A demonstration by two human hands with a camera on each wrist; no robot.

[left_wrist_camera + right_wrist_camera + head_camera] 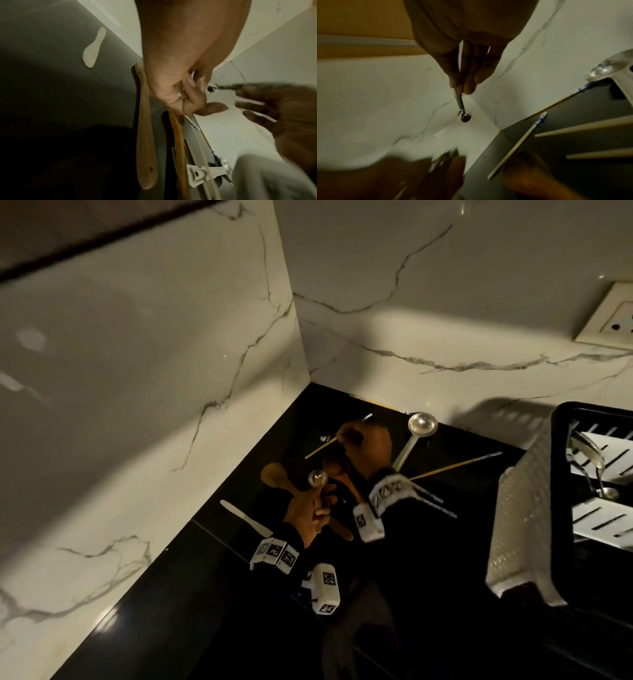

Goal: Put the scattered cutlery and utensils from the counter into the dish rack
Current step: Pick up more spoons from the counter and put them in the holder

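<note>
1. Left hand [308,517]: fingers curled round the handle of a small metal spoon [318,478], bowl up, above the black tabletop [239,594].
2. Right hand [368,446]: fingertips pinching a thin steel spoon [464,116] near the wall corner.
3. Lying on the tabletop: wooden spoon [274,475], ladle [422,424], chopstick [455,465], pale spatula [245,518].
4. Dish rack [589,409] at far right, already holding spoons.

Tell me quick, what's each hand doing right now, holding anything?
Left hand: gripping a small metal spoon, bowl up.
Right hand: pinching the thin handle of a small metal spoon.
</note>
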